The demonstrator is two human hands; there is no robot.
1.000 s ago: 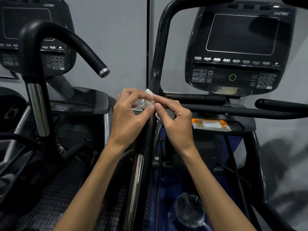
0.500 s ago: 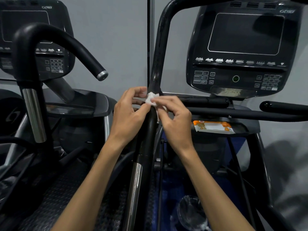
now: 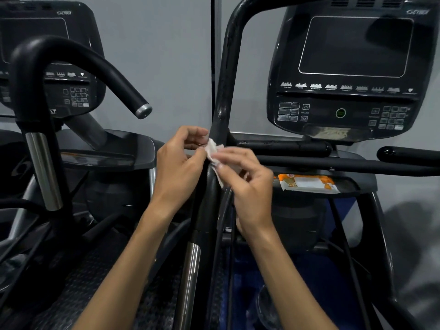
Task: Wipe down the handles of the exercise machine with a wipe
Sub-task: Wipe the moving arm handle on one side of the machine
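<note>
Handles on a second machine (image 3: 71, 67) stood far to the left of the fingers. The left hand (image 3: 178, 172) pinched a small white wipe (image 3: 214, 151) with its fingers (image 3: 197, 136) curled. The wipe sat right against the tall black handle (image 3: 223, 91) of the exercise machine. The right hand (image 3: 250, 186) pinched the wipe too. An orange and white pack (image 3: 307, 183) lay on a tray to the right of the fingers, under the screen (image 3: 352, 46).

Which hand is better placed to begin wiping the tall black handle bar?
Probably the right hand: it pinches more of the small white wipe against the tall black handle bar. The left hand holds only its edge.
</note>
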